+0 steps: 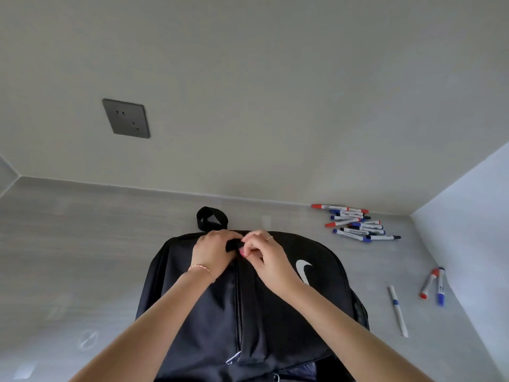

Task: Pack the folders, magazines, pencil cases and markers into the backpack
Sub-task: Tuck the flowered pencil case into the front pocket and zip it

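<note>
Black backpack flat mid-table, white swoosh on right side, carry loop toward wall. Both hands at top of zipper line: left hand fingers closed on dark fabric tab, right hand fingers pinched narrow on something small beside it, likely the zipper pull. Loose pile of markers right of bag near wall; two more markers and a thin white pen farther right on grey table. Wall socket above left.

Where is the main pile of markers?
In the head view, the marker pile lies on the table's far right, against the wall, right of the backpack.
</note>
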